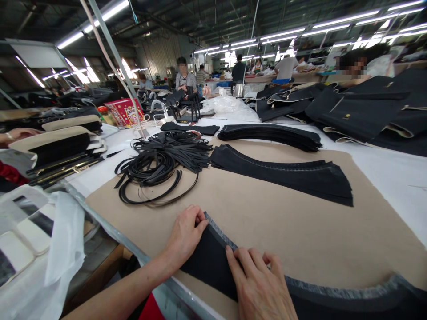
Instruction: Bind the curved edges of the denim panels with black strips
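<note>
Head view, and from where I stand I see both hands on one curved black piece (pixel 213 266), which lies on the brown sheet (pixel 300 231) by the near edge of the table (pixel 396 186). The left hand (pixel 190 229) pinches its left end, thumb and fingertips together; the right hand (pixel 258 282) rests flat on it, fingers a little apart. To do this well, I'd say, the grey band (pixel 336 292) along the edge should follow the curve without puckers: a light pinch, a steady flat hand, short stretches at a time, since a hard pull could distort the bend. Counting up, I get one piece under the hands, two curved stacks beyond, the nearer stack (pixel 283 178) and the farther stack (pixel 270 138), and one heap of black strips (pixel 150 166). The layers and strips themselves I can't count from here.
</note>
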A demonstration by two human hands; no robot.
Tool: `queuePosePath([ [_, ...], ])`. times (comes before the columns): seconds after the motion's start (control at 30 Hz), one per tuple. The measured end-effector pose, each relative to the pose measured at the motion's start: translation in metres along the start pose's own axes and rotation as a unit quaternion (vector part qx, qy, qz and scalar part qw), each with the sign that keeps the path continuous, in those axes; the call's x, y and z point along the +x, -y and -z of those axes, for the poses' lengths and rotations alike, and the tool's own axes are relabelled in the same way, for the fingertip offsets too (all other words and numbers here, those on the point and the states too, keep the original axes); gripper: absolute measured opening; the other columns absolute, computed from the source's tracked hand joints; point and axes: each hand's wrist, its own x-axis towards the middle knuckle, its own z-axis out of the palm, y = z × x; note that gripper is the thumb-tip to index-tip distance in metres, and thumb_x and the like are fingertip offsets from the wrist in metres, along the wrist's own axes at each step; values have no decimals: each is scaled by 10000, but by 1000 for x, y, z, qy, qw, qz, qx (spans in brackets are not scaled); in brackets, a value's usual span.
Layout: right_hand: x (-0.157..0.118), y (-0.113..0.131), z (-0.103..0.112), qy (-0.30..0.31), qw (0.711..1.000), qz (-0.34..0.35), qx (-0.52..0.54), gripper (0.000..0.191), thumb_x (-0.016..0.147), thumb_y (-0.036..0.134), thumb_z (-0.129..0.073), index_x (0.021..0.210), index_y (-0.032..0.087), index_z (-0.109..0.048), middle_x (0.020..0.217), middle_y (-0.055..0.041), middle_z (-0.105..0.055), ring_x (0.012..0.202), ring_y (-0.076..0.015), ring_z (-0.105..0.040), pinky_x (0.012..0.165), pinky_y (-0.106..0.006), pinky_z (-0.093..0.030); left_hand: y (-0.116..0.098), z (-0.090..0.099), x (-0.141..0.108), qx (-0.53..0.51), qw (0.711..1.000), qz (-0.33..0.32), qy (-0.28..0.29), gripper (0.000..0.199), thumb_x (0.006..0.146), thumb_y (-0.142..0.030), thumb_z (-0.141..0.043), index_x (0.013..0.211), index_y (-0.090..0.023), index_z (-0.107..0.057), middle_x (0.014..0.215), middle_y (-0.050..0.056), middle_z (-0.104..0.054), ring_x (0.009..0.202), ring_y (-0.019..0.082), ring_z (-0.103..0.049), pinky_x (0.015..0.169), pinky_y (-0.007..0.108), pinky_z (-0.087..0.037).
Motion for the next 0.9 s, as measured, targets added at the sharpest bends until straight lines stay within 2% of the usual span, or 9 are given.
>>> queuePosePath([
  [0.07, 0, 0, 0, 0, 1000, 1, 0, 524, 643, 54, -544, 1158, 155, -556, 853, -37, -593, 772, -214, -472, 702, -405, -302, 0, 0, -1, 0, 1000, 6, -17, 75, 763, -200, -575, 735, -196, -505, 666, -43, -512, 625, 136, -481, 585, 258, -358],
  [0.13, 0, 0, 0, -1, 1000, -1, -3, 529, 637, 56, -549, 1156, 155, -559, 861, -36, -597, 772, -213, -476, 698, -402, -303, 0, 1, -4, 3, 999, -22, -40, 72, 780, -185, -581, 792, -198, -511, 701, -37, -525, 656, 141, -499, 607, 265, -392],
  [0.23, 0, 2, 2, 0, 1000, -9, -6, 530, 635, 70, -559, 1158, 156, -564, 893, -36, -604, 776, -210, -481, 688, -396, -301, 5, 5, -11, 14, 985, -166, -43, 76, 870, -163, -507, 854, -191, -576, 858, 19, -596, 844, 165, -551, 767, 301, -453],
  [0.33, 0, 4, 5, 7, 1000, -11, -12, 530, 641, 79, -568, 1166, 152, -567, 907, -42, -605, 777, -211, -480, 682, -390, -300, 15, 10, -18, 51, 943, -329, 22, 243, 929, -136, -411, 1040, -196, -619, 1076, 62, -636, 1039, 179, -547, 937, 340, -443],
  [0.4, -1, 4, 5, 10, 1000, -10, -18, 523, 644, 83, -572, 1162, 153, -572, 895, -43, -605, 772, -212, -476, 680, -385, -298, 25, 12, -21, 75, 922, -376, 58, 312, 938, -125, -385, 1159, -197, -593, 1165, 73, -631, 1116, 179, -537, 995, 351, -435],
  [0.57, -2, 1, 3, 5, 1000, -12, -1, 541, 633, 80, -584, 1166, 177, -578, 913, -26, -617, 786, -199, -494, 694, -364, -292, 40, 19, -15, 95, 924, -366, 55, 322, 951, -147, -376, 1170, -205, -604, 1177, 77, -635, 1148, 183, -534, 1005, 373, -445],
  [0.73, 6, 3, 4, -21, 998, -46, 42, 355, 733, 107, -589, 1068, 225, -602, 1112, -32, -613, 870, -200, -517, 740, -351, -294, 26, 28, 1, 76, 940, -334, 7, 176, 912, -169, -488, 978, -190, -650, 1139, 78, -623, 1116, 202, -516, 994, 383, -401],
  [0.8, 11, 5, 6, -21, 996, -56, 59, 264, 790, 108, -578, 1018, 241, -595, 1045, -7, -632, 862, -199, -519, 760, -355, -289, 14, 31, 9, 68, 941, -329, 52, 165, 883, -174, -544, 1023, -199, -629, 1134, 64, -625, 1118, 200, -509, 996, 373, -377],
  [0.9, 18, 8, 10, 2, 995, -69, 70, 231, 811, 100, -583, 986, 251, -568, 897, 22, -632, 820, -202, -515, 763, -365, -276, -2, 34, 19, 84, 924, -335, 163, 277, 831, -182, -623, 1102, -236, -605, 1114, 30, -634, 1113, 202, -512, 989, 373, -337],
])
